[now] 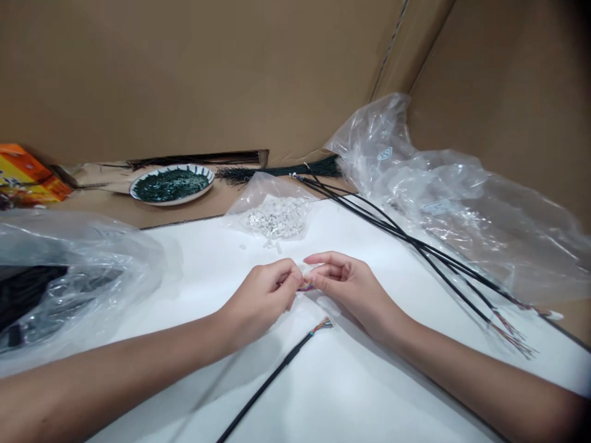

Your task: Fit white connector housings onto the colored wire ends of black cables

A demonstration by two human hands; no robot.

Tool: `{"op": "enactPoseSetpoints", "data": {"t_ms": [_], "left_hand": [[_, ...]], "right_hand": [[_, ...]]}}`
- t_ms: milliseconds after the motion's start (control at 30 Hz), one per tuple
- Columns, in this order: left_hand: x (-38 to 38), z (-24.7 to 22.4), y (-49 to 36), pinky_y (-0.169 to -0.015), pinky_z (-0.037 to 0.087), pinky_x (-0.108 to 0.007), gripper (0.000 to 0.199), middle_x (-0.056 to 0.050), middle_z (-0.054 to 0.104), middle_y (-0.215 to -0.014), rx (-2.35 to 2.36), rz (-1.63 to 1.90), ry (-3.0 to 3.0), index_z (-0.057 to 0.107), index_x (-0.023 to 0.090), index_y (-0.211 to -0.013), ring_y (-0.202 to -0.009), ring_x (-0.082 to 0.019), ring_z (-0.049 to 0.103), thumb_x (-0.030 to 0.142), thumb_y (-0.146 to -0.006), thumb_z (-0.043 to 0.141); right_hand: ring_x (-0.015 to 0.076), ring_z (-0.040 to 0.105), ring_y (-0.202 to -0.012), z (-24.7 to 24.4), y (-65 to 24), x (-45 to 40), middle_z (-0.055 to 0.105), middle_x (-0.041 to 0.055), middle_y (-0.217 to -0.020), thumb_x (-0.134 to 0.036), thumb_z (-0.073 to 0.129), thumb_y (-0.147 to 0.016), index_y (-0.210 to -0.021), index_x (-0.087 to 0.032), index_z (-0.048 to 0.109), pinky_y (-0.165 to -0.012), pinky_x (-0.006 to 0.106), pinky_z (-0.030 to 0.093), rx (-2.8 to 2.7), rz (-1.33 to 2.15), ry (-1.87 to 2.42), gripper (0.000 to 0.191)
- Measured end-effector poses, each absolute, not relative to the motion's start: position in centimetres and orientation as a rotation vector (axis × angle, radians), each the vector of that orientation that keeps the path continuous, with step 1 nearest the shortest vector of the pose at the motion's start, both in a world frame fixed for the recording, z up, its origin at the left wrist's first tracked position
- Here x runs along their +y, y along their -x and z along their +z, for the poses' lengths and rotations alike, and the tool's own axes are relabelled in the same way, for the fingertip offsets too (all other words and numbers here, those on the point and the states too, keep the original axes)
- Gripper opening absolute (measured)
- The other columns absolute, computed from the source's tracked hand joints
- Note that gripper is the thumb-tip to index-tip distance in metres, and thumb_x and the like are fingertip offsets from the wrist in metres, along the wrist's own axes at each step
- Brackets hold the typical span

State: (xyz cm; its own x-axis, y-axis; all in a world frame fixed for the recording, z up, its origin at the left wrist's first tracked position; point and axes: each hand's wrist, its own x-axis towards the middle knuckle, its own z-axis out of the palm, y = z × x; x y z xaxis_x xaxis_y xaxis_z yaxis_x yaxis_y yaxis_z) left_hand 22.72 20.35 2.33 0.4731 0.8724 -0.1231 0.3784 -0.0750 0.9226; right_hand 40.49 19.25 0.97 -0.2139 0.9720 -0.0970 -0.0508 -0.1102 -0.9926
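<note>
Between my two hands is a small bundle of thin coloured wires [305, 285]. My left hand [265, 292] is closed, pinching the wires between thumb and fingertips. From the other side my right hand [353, 289] holds them between thumb and fingers, its index finger raised. The fingers hide most of the bundle. Just below, a black cable [272, 374] slants across the white surface, with orange and blue wires [323, 325] fanning out of its stripped end. Whether these connect to the wires in my hands, I cannot tell.
Beyond my hands lies a clear bag of small white pieces [279, 218]. A plate [133, 191] of dark green bits stands farther left. Black cables [410, 239] cross on the right beside crumpled plastic [443, 191]. Another plastic bag [133, 264] lies left; cardboard walls [207, 74] rise behind.
</note>
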Motion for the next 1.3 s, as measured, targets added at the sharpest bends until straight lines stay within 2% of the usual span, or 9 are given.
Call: {"op": "enactPoseSetpoints", "data": {"t_ms": [167, 233, 400, 600, 800, 933, 1000, 1167, 1300], "left_hand": [[20.3, 2.1, -22.9, -0.04, 0.03, -0.019, 0.024, 0.004, 0.054, -0.062, 1.042, 0.662, -1.439, 0.047, 0.02, -0.085, -0.041, -0.007, 0.041, 0.044, -0.088, 0.041], [20.3, 2.3, -22.8, -0.041, 0.031, -0.019, 0.026, 0.003, 0.054, -0.063, 1.01, 0.662, -1.46, 0.048, 0.019, -0.084, -0.043, -0.007, 0.042, 0.044, -0.088, 0.04], [20.7, 3.7, -22.6, -0.045, 0.026, -0.019, 0.028, 0.004, 0.051, -0.057, 0.989, 0.511, -1.668, 0.051, 0.017, -0.082, -0.046, -0.007, 0.037, 0.044, -0.088, 0.043], [20.9, 5.2, -23.0, -0.052, 0.031, -0.021, 0.031, 0.004, 0.049, -0.059, 1.051, 0.5, -1.877, 0.049, 0.017, -0.075, -0.052, -0.009, 0.044, 0.043, -0.088, 0.042], [20.1, 8.3, -23.3, -0.054, 0.031, -0.022, 0.035, 0.0, 0.055, -0.063, 1.179, 0.415, -2.09, 0.058, 0.015, -0.074, -0.056, -0.011, 0.043, 0.036, -0.089, 0.036], [19.4, 12.8, -24.3, -0.058, 0.031, -0.023, 0.035, 0.002, 0.046, -0.057, 1.228, 0.522, -2.366, 0.047, 0.017, -0.061, -0.057, -0.012, 0.041, 0.033, -0.089, 0.033], [19.1, 13.9, -25.1, -0.058, 0.03, -0.024, 0.035, 0.001, 0.043, -0.055, 1.256, 0.406, -2.464, 0.042, 0.018, -0.058, -0.056, -0.012, 0.041, 0.031, -0.089, 0.033], [17.4, 10.4, -26.7, -0.058, 0.032, -0.028, 0.032, -0.006, 0.055, -0.068, 1.414, 0.047, -2.423, 0.042, 0.019, -0.067, -0.064, -0.018, 0.051, 0.036, -0.09, 0.028], [14.9, 7.3, -26.7, -0.064, 0.038, -0.032, 0.024, -0.012, 0.059, -0.088, 1.386, -0.031, -2.422, 0.043, 0.018, -0.086, -0.081, -0.026, 0.056, 0.042, -0.086, 0.038]], "right_hand": [[0.015, 0.065, -0.076, 0.7, -40.3, 19.5, 0.07, 0.0043, -0.083, -0.036, 0.071, -0.075, -0.093, -0.016, 0.065, -0.069, 0.026, 0.047, -1.284, 1.46, 1.107, 0.027], [0.0164, 0.066, -0.077, 0.6, -40.3, 19.6, 0.071, 0.0056, -0.085, -0.037, 0.072, -0.073, -0.091, -0.015, 0.066, -0.071, 0.027, 0.048, -1.293, 1.456, 1.086, 0.028], [0.0178, 0.067, -0.077, 0.6, -40.5, 19.8, 0.071, 0.0066, -0.084, -0.039, 0.072, -0.072, -0.104, -0.016, 0.063, -0.071, 0.03, 0.049, -1.228, 1.481, 1.068, 0.041], [0.0164, 0.066, -0.082, 1.3, -40.6, 19.6, 0.071, 0.0051, -0.089, -0.037, 0.073, -0.072, -0.101, -0.018, 0.065, -0.075, 0.028, 0.049, -1.191, 1.449, 0.976, 0.036], [0.0134, 0.063, -0.087, 2.2, -40.7, 19.2, 0.069, 0.0041, -0.096, -0.023, 0.073, -0.072, -0.099, -0.017, 0.069, -0.084, 0.025, 0.048, -0.981, 1.526, 0.936, 0.028], [0.0116, 0.064, -0.079, 2.1, -40.8, 19.4, 0.069, 0.0047, -0.089, -0.013, 0.069, -0.073, -0.091, -0.016, 0.069, -0.079, 0.021, 0.05, -0.893, 1.643, 0.919, 0.018], [0.0116, 0.064, -0.073, 2.1, -41.0, 19.6, 0.068, 0.0046, -0.082, -0.013, 0.065, -0.074, -0.089, -0.015, 0.068, -0.075, 0.022, 0.051, -0.848, 1.694, 0.924, 0.015], [0.0109, 0.063, -0.066, 2.2, -41.8, 20.5, 0.064, 0.0023, -0.068, -0.011, 0.056, -0.077, -0.082, -0.015, 0.062, -0.072, 0.022, 0.052, -0.726, 1.755, 0.892, 0.009], [0.0105, 0.062, -0.063, 2.2, -42.0, 21.0, 0.061, 0.0016, -0.064, -0.007, 0.054, -0.075, -0.081, -0.015, 0.059, -0.075, 0.023, 0.053, -0.673, 1.791, 0.86, 0.011]]}}
